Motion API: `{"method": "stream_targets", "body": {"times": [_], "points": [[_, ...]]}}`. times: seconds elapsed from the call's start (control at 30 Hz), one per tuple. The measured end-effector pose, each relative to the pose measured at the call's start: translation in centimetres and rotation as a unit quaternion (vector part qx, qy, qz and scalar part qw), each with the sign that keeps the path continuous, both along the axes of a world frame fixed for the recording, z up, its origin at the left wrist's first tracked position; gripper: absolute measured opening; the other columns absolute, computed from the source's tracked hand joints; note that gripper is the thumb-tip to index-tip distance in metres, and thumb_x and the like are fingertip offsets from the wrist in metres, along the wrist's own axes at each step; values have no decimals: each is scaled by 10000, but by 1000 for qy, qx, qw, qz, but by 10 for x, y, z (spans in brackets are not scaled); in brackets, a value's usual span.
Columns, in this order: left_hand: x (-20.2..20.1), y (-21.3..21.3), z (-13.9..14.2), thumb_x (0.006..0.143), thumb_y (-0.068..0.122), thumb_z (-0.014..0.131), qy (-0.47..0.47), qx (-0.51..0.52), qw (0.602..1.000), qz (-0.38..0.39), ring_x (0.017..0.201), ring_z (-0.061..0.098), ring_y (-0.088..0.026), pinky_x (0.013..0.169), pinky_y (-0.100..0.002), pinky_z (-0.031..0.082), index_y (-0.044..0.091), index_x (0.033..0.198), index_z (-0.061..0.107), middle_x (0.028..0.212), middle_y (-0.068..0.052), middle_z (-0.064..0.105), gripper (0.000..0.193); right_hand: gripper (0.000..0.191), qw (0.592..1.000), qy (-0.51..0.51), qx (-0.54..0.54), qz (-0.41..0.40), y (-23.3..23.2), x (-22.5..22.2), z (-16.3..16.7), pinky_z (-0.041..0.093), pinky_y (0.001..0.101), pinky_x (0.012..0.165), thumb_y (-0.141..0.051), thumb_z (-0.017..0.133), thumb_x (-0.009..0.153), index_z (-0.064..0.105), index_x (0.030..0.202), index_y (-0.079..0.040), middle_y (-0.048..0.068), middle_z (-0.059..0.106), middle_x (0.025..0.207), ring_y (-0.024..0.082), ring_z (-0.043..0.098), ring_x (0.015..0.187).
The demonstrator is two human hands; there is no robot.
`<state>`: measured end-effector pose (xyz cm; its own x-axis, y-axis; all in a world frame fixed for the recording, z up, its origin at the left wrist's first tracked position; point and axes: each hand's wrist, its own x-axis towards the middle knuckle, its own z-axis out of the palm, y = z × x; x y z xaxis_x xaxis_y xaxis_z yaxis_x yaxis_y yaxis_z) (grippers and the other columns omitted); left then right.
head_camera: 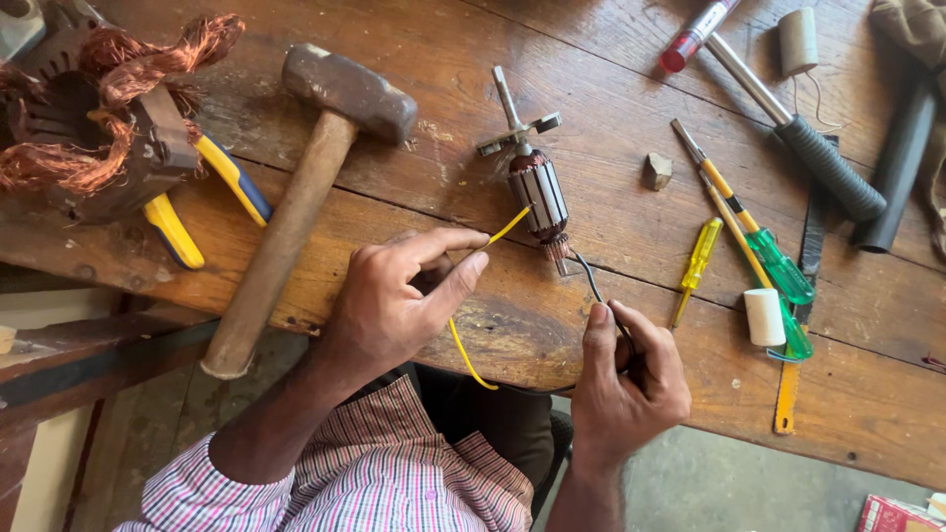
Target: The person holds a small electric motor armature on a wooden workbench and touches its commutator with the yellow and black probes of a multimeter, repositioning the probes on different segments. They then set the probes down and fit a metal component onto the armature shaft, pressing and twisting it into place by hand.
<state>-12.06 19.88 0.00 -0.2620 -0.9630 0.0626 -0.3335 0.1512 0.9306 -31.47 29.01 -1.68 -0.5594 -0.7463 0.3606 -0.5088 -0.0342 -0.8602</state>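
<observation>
A small motor armature (537, 192) with a steel shaft lies on the wooden workbench (611, 197). My left hand (394, 296) pinches a yellow wire (509, 226) whose tip touches the armature's slotted core; the wire's tail (463, 357) hangs below my palm. My right hand (626, 379) grips a black wire (591, 286) whose end reaches the armature's lower, commutator end.
A wooden-handled hammer (296, 197) lies left of my hands. A stator with frayed copper windings (99, 118) and blue-yellow pliers (212, 197) sit at far left. Yellow and green screwdrivers (759, 246), a white cylinder (764, 317), a black-handled tool (818, 158) and a red marker (690, 34) lie at right.
</observation>
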Motion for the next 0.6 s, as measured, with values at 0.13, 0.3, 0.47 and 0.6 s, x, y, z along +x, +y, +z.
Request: {"method": "stream_targets", "body": {"times": [0.13,0.3,0.47,0.6], "points": [[-1,-1,2,935,239,722,1,11,1000,-2,644,714,-146,529,-294,560,67,1152,742,786,-98,741,278,145,1000,6,5,-2,-1,0,0,398,182,628,26,768,985,704,1108,69,19,629,856,36,528,713],[1,1,3,937,221,728,11,-10,1000,6,658,707,-162,566,-307,561,64,1142,742,795,-109,732,258,140,1000,17,18,-16,1,0,-2,370,190,622,19,779,984,717,1102,61,-1,581,837,34,461,704],[0,1,1,931,213,731,5,-7,1000,5,660,701,-176,557,-313,556,67,1135,743,793,-109,726,252,147,999,34,11,-14,1,0,-1,349,194,611,26,781,975,716,1102,60,-14,572,825,30,449,696],[2,1,2,934,203,734,17,-24,1000,10,681,711,-181,604,-323,557,64,1130,744,801,-112,727,240,132,1000,0,16,-23,-2,5,-1,335,191,588,25,773,978,722,1096,53,-28,524,784,21,425,667]]}}
